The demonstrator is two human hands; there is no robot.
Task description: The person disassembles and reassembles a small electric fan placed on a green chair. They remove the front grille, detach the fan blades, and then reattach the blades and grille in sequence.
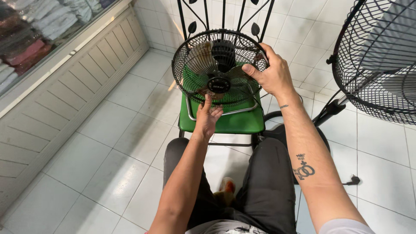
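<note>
Gripping the small black fan (219, 69) by its grille rim, the right hand (271, 73) is curled closed. Left hand (208, 117), fingers loosely spread, is touching the grille's lower edge above the green chair (242, 121).

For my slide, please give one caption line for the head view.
Both hands, left hand and right hand, hold a small black fan on a green chair.

Large wire fan guard (381, 60), at 3 o'clock: cut off by the top and right edges; the pale shape behind its mesh cannot be made out.
Chair back (225, 15), at 12 o'clock: ironwork cut by the top edge.
Small fan (219, 67): blades blurred behind the grille; base partly hidden by the left hand (207, 119).
Right hand (271, 73): fingertips hidden behind the guard rim.
Folded cloth (30, 30), at 10 o'clock: blurred behind glass.
Foot (226, 188): mostly hidden between the legs.
</note>
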